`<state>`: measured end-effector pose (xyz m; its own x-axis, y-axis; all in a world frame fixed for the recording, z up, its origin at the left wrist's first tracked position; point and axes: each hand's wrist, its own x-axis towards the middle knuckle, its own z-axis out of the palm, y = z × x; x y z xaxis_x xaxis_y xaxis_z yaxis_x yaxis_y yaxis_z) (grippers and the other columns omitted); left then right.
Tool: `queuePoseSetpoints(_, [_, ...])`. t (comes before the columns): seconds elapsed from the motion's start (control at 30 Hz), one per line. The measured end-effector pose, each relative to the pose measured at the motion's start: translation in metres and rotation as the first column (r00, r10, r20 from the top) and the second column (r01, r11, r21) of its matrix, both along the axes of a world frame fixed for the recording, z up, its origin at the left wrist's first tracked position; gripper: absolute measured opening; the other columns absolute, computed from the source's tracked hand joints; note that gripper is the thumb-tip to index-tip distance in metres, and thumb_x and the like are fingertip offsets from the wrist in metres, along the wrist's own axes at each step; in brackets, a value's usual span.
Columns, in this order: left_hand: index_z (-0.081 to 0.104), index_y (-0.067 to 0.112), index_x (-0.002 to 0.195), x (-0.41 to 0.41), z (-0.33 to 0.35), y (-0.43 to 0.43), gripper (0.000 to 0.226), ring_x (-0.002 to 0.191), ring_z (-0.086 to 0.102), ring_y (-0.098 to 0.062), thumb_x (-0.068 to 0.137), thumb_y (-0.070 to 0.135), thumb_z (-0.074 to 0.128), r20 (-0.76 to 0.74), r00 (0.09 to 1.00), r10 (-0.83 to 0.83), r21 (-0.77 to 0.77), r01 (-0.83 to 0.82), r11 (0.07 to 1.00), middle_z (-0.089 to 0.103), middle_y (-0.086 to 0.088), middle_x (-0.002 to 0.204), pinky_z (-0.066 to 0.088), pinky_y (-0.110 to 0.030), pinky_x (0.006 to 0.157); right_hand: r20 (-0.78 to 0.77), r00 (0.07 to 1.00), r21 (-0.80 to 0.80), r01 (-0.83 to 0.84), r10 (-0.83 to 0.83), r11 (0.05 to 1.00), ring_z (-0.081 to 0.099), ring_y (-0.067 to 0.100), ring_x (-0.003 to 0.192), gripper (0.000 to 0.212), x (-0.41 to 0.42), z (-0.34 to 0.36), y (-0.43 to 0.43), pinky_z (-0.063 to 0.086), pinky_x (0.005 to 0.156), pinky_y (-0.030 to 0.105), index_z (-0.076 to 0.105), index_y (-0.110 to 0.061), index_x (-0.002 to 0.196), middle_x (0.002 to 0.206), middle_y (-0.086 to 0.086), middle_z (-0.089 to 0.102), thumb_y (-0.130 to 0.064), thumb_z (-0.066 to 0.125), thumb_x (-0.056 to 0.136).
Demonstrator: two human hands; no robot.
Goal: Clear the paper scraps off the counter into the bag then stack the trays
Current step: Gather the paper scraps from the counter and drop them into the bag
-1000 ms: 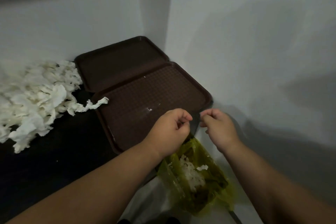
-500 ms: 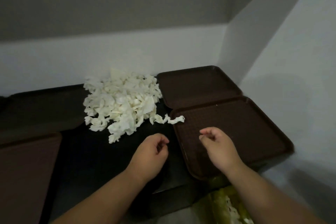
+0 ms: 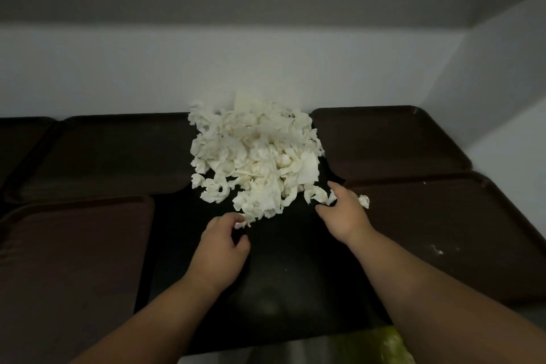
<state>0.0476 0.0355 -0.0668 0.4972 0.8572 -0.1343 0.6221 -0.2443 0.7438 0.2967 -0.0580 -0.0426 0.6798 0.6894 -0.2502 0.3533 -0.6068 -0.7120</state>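
A heap of white paper scraps (image 3: 257, 156) lies on the black counter (image 3: 289, 260), against the back wall. My left hand (image 3: 220, 248) reaches the heap's near edge, its fingers loosely curled, the fingertips touching the lowest scraps. My right hand (image 3: 344, 211) rests at the heap's right edge with fingers spread, touching a loose strip of scraps (image 3: 364, 201). Brown trays lie flat on the counter: two on the right (image 3: 393, 139) (image 3: 461, 230) and others on the left (image 3: 74, 263) (image 3: 112, 154). A sliver of the yellow-green bag (image 3: 381, 346) shows below the counter's front edge.
White walls close the counter at the back and at the right. The near right tray carries a few tiny white crumbs (image 3: 437, 250). The trays flank the heap on both sides, leaving a bare black strip of counter between them.
Both hands have moved from over the bag, past the right tray, up to the scrap heap. My view has swung left, so the bag has nearly left the frame.
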Motion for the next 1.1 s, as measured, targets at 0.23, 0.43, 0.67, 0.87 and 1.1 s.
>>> queuePoseSetpoints(0.23, [0.035,0.036,0.150,0.013,-0.004,0.023,0.064,0.124,0.049,-0.017,0.093,0.035,0.065,-0.096,0.995,-0.021,-0.015,0.020,1.000,0.041,0.006,0.141,0.048,-0.039,0.103,0.144,0.985,-0.075,-0.081,0.092,0.994,0.051,0.013,0.090,0.033,-0.004,-0.017,0.032,0.039,0.082,0.022,0.063,-0.021,0.128,0.128,0.005,0.047,-0.022,0.062,0.095])
queuePoseSetpoints(0.43, [0.041,0.035,0.144,0.026,-0.007,0.031,0.056,0.128,0.046,-0.020,0.094,0.035,0.065,-0.158,0.987,-0.030,-0.020,0.027,0.999,0.043,0.004,0.141,0.047,-0.045,0.105,0.214,0.976,-0.053,-0.024,0.035,0.998,0.054,0.006,0.074,0.014,-0.003,-0.025,0.026,0.034,0.056,0.012,0.070,-0.016,0.103,0.110,0.003,0.053,-0.023,0.062,0.095])
queuePoseSetpoints(0.67, [0.052,0.031,0.105,0.031,-0.008,0.034,0.010,0.092,0.058,-0.015,0.098,0.025,0.056,-0.146,0.989,-0.014,0.006,0.015,1.000,0.053,0.006,0.109,0.055,-0.042,0.083,0.106,0.993,-0.004,-0.061,0.061,0.998,0.060,0.007,0.077,0.010,-0.019,-0.017,0.003,0.047,0.061,0.018,0.070,-0.019,0.102,0.091,-0.009,0.059,-0.021,0.064,0.095])
queuePoseSetpoints(0.87, [0.055,0.028,0.090,0.026,-0.006,0.038,0.012,0.072,0.060,-0.017,0.094,0.017,0.054,-0.109,0.993,0.035,0.010,-0.034,0.999,0.059,-0.006,0.099,0.044,-0.027,0.057,-0.009,1.000,0.079,-0.025,0.026,0.997,0.068,0.014,0.076,0.005,-0.022,0.001,-0.025,0.055,0.065,0.030,0.069,-0.027,0.092,0.084,-0.004,0.069,-0.027,0.065,0.095])
queuePoseSetpoints(1.1, [0.058,0.022,0.086,0.036,0.054,0.022,0.010,0.059,0.054,-0.016,0.089,0.012,0.058,0.204,0.951,0.230,0.041,-0.243,0.969,0.062,-0.005,0.077,0.040,-0.028,0.053,-0.072,0.995,0.214,0.076,-0.062,0.974,0.066,0.021,0.064,0.006,0.006,0.035,-0.082,0.052,0.056,0.029,0.071,-0.031,0.092,0.077,0.006,0.072,-0.030,0.066,0.095])
